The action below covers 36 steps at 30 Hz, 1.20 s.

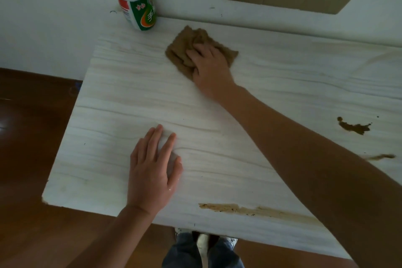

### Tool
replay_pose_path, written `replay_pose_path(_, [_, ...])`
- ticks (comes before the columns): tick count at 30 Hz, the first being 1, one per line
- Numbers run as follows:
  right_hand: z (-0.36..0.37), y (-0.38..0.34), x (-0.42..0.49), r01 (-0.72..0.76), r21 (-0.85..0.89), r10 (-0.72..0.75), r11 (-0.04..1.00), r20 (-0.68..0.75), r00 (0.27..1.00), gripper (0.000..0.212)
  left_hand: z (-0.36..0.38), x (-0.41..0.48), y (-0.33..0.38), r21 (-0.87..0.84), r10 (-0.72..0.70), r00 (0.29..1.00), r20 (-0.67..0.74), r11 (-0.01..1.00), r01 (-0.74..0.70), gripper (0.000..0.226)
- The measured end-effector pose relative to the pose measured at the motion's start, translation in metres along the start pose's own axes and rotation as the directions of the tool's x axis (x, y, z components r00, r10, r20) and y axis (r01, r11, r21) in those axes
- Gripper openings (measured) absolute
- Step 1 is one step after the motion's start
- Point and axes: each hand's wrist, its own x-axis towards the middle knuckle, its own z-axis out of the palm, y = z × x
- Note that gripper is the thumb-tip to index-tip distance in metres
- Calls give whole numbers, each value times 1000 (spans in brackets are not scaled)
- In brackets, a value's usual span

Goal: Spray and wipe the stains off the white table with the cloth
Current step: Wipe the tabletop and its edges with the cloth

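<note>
Because my right hand point(210, 65) is pressed flat onto the bunched brown cloth point(187, 49), the cloth sits pinned against the far part of the white counter point(134, 102), not far from the back wall — a good place to bear down and scrub. The grip there is loose: fingers spread and lying over the fabric, palm pushing down, not closed around it. My left hand point(153, 172) lies open and flat on the near part of the counter, holding nothing; I judge it is there to brace me while the other arm reaches out, and it looks slightly wet along the outer edge. The spray bottle point(137, 4) stands upright at the back left corner, against the wall and well clear of the wiping path, so I take it that spraying is not the step in hand.

The part between my hands looks fairly clean, but stains remain: a long brown smear point(241, 210) along the near edge, a dark blotch point(353, 127) far to the right, and a thin streak point(381, 156) below it. By my reckoning those call for the cloth to travel right and toward me — perhaps with more spray first.
</note>
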Motion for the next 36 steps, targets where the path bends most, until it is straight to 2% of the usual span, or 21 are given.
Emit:
replay_pose_path(4, [8, 1, -63, 103, 46, -103, 994, 4, 995, 55, 1, 0, 0, -1, -4, 1000, 7, 1000, 4, 54])
replay_pose_path(6, [0, 17, -89, 76, 1, -76, 997, 10, 997, 56, 1, 0, 0, -9, -2, 1000, -5, 1000, 2, 53])
replay_pose_path(9, [-15, 49, -99, -38, -75, 38, 996, -5, 999, 59, 1, 0, 0, -20, 0, 1000, -11, 1000, 0, 52])
replay_pose_path(12, [-25, 67, -67, -180, -93, 178, 979, -26, 984, 62, 2, 0, -1, -25, 0, 1000, -5, 1000, 0, 52])
replay_pose_path(15, [-26, 60, -12, -276, -28, 273, 961, -77, 959, 58, 2, -1, -1, -28, 1, 1000, -8, 1000, -1, 53])
replay_pose_path(18, [-20, 34, 41, -291, 29, 292, 956, -86, 953, 56, 3, -1, -2, -29, 5, 1000, -8, 1000, -6, 53])
replay_pose_path(23, [-7, 6, 79, -168, 13, 169, 986, -37, 985, 51, 4, 0, -2, -28, 4, 1000, 0, 1000, -4, 54])
replay_pose_path(26, [-7, 8, 65, -32, 8, 32, 999, 38, 999, 57, 3, -1, -3, -19, 4, 1000, 10, 1000, -4, 54])
replay_pose_path(31, [0, 7, -10, 202, 46, -205, 978, 69, 976, 64, 2, -1, -2, -3, 3, 1000, 1, 1000, -3, 54])
replay_pose_path(36, [7, -3, -140, 221, 105, -233, 970, 120, 965, 60, 1, 0, 0, 14, 7, 1000, -13, 1000, -7, 52])
